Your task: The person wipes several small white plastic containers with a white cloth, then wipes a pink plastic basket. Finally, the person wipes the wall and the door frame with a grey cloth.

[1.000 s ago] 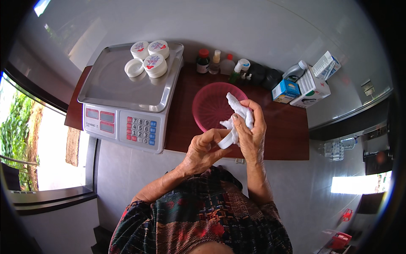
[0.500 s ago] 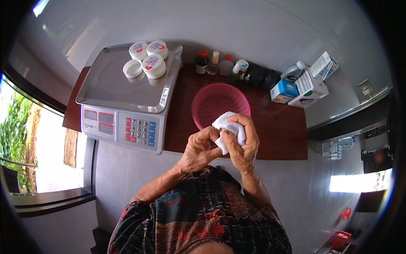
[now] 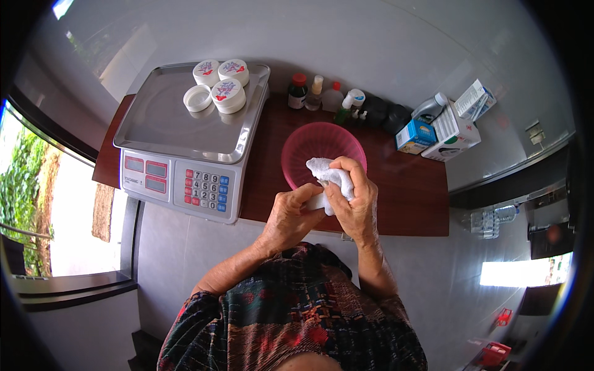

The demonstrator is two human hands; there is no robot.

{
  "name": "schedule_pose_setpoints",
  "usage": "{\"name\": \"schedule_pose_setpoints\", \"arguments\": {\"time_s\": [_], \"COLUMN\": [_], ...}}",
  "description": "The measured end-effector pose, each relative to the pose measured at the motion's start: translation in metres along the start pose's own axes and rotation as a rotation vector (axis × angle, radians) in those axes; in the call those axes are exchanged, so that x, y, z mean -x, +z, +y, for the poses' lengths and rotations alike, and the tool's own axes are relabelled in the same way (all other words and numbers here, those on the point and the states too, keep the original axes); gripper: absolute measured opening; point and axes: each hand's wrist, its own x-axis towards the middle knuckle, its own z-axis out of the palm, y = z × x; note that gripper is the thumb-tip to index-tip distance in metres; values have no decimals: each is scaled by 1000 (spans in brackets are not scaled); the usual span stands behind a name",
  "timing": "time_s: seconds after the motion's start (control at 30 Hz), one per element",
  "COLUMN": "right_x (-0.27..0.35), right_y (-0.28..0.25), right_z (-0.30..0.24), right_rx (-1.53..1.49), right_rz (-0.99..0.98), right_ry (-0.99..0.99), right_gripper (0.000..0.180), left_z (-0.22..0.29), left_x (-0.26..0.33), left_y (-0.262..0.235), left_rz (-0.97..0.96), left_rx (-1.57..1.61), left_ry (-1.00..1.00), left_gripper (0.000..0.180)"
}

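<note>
Both my hands meet over the near edge of a brown shelf, just in front of a pink round bowl (image 3: 312, 143). My right hand (image 3: 354, 199) is closed around a crumpled white cloth (image 3: 329, 176), which bunches up over its fingers. My left hand (image 3: 291, 213) presses against the cloth's lower end from the left; something small and white may sit under the cloth, but I cannot tell what it is.
A grey electronic scale (image 3: 185, 145) with a steel pan stands at the left, carrying several white lidded jars (image 3: 228, 94). Small bottles (image 3: 315, 94) line the back wall. Cartons and a white jug (image 3: 448, 123) stand at the right end of the brown shelf (image 3: 408, 198).
The cloth, held up long and loose above the bowl a second ago, has been gathered into a ball. Both hands have come down and toward me.
</note>
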Motion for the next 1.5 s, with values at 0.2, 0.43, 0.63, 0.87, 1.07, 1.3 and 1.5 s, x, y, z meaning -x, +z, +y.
{"name": "schedule_pose_setpoints", "arguments": {"time_s": [0.2, 0.43, 0.63, 0.87, 1.07, 1.3, 1.5], "right_x": [15, 42, 18, 6, 12, 28, 37], "right_y": [-3, 22, -2, 2, 9, 25, 21], "right_z": [6, 10, 2, -12, 11, 9, 6], "right_rx": [-185, 159, 128, 474, 156, 238, 387], "right_rz": [143, 286, 45, -101, 82, 165, 186], "right_ry": [157, -242, -178, -567, -256, -209, -262], "right_gripper": [19, 35, 22, 30, 33, 38, 48], "left_z": [-10, -31, -23, -30, -32, -34, -28], "left_x": [0, -8, -4, 2, -8, -8, -13], "left_y": [0, 12, 4, -5, 7, 10, 13], "left_rz": [-42, -134, -175, -116, -89, -110, -105], "left_rx": [448, 1199, 935, 573, 1022, 1294, 1372], "left_ry": [-38, -163, -173, -94, -105, -262, -347], "left_gripper": [17, 20, 21, 20, 17, 25, 25]}}
